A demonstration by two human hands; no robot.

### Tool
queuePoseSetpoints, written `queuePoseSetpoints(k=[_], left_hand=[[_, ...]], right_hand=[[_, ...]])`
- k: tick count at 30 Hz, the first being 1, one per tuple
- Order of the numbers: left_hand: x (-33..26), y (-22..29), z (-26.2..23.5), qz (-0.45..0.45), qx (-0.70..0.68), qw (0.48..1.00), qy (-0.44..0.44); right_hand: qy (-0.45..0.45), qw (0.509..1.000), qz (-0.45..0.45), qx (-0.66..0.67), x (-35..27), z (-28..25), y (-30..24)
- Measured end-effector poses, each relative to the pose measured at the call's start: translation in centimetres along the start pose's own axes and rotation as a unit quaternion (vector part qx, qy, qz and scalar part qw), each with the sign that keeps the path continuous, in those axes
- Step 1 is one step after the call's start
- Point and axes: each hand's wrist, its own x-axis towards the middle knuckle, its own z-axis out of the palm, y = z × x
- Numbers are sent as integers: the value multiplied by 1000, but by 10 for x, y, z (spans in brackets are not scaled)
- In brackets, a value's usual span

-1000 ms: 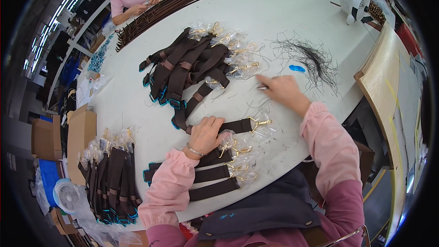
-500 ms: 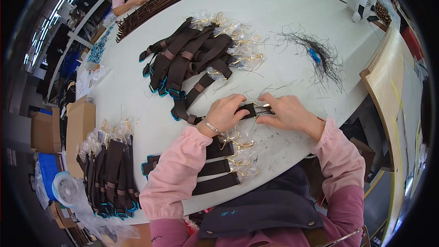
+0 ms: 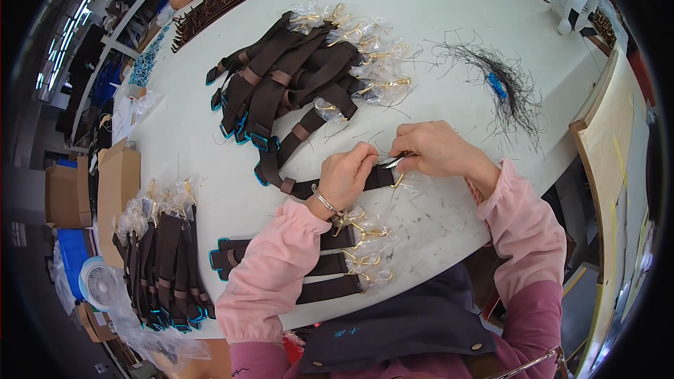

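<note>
I have the left hand (image 3: 346, 174) over a dark brown strap (image 3: 382, 179), near the middle of the table (image 3: 435, 231); its thumb and fingertips are together, though I cannot tell what they pinch. My right hand (image 3: 435, 151) has its grip closed around small scissors (image 3: 394, 163), the blades at the strap's right end, just beside a gold hook (image 3: 398, 180). Beyond the left hand lies a heap of similar straps (image 3: 281, 91). To the right, a blue piece (image 3: 497, 85) lies among tangled black thread (image 3: 523, 104).
</note>
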Motion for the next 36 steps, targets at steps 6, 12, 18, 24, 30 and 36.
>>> queuePoseSetpoints(k=[6,12,18,24,30,36], left_hand=[[-2,4,1,-8,4,1000,19],[-2,4,4,4,14,999,35],[-3,3,6,-1,17,999,39],[-4,3,8,-22,23,998,52],[-5,4,8,-23,47,997,56],[-5,4,9,-11,54,996,65]], right_hand=[[-21,999,5,31,8,2,9],[-19,999,-8,31,9,1,10],[-8,999,-20,36,8,3,11],[0,999,-20,42,7,5,11],[-37,999,-26,-2,10,-1,3],[-36,999,-20,10,11,3,7]])
